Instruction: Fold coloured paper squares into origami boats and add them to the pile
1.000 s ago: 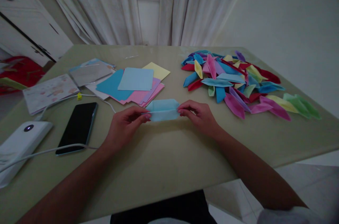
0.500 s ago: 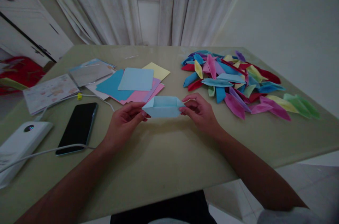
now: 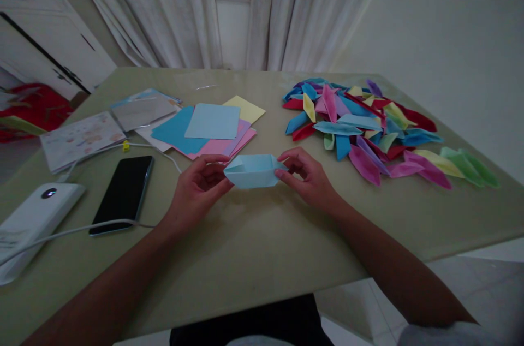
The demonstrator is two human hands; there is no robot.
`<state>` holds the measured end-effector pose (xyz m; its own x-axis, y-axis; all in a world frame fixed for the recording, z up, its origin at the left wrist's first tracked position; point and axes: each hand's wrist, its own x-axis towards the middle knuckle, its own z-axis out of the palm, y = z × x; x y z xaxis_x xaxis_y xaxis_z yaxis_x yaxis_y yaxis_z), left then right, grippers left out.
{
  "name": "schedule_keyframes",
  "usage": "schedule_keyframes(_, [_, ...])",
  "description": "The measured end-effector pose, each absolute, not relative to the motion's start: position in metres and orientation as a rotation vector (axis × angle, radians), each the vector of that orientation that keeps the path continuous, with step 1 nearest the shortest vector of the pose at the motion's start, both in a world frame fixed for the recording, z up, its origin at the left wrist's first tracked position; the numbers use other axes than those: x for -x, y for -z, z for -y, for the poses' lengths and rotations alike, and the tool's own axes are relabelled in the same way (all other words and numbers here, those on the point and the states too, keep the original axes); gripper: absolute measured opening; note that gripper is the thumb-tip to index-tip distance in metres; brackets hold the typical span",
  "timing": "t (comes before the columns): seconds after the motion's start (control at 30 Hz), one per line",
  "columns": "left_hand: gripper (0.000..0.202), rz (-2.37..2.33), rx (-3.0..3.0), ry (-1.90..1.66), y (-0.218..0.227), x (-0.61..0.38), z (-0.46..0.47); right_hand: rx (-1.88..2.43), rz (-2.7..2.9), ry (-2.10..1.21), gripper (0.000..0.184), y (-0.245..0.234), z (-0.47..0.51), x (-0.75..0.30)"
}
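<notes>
A light blue folded paper boat is held just above the table, its hollow side up. My left hand pinches its left end with curled fingers. My right hand pinches its right end. Behind the boat lies a stack of flat coloured paper sheets, with blue, pink and yellow ones showing.
A heap of several folded paper boats in many colours covers the table's right side. A black phone, a white device with a cable, and printed sheets lie at the left. Curtains hang behind the table.
The flat folded blue paper has been pulled open into a boat shape and tilted so its hollow shows. Both hands stayed on its ends and rose slightly.
</notes>
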<state>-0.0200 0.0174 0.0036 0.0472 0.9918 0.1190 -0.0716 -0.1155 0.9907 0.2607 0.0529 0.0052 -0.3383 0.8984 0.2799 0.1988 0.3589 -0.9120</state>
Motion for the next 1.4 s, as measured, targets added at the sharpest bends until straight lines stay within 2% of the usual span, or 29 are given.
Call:
schedule_keyframes(0.17, [0.037, -1.081, -1.321, -1.286, 0.003, 0.018, -0.018, 0.948, 1.936, -0.835, 0.020, -0.002, -0.056, -0.262])
schedule_keyframes(0.43, [0.036, -1.169, -1.512, -1.357, 0.009, 0.014, -0.014, 0.856, 2.163, -0.192, 0.025, -0.001, -0.052, -0.255])
schedule_keyframes(0.53, [0.037, -1.205, -1.573, -1.322, 0.010, 0.013, -0.010, 0.784, 2.169, -0.058, 0.022, -0.012, -0.045, -0.242])
schedule_keyframes(0.73, [0.034, -1.225, -1.596, -1.363, 0.007, 0.012, -0.008, 0.858, 2.284, -0.121, 0.029, -0.033, -0.040, -0.203])
schedule_keyframes(0.97, [0.023, -1.258, -1.709, -1.371, 0.003, 0.013, -0.008, 0.851, 2.042, -0.357, 0.014, -0.015, -0.036, -0.187])
schedule_keyframes(1.17, [0.025, -1.137, -1.801, -1.379, 0.001, 0.010, -0.003, 0.811, 1.941, -0.455, 0.016, -0.010, -0.031, -0.195])
schedule_keyframes(1.4, [0.025, -1.222, -1.733, -1.399, -0.001, 0.009, 0.001, 0.773, 1.965, -0.468, 0.016, -0.013, -0.029, -0.197])
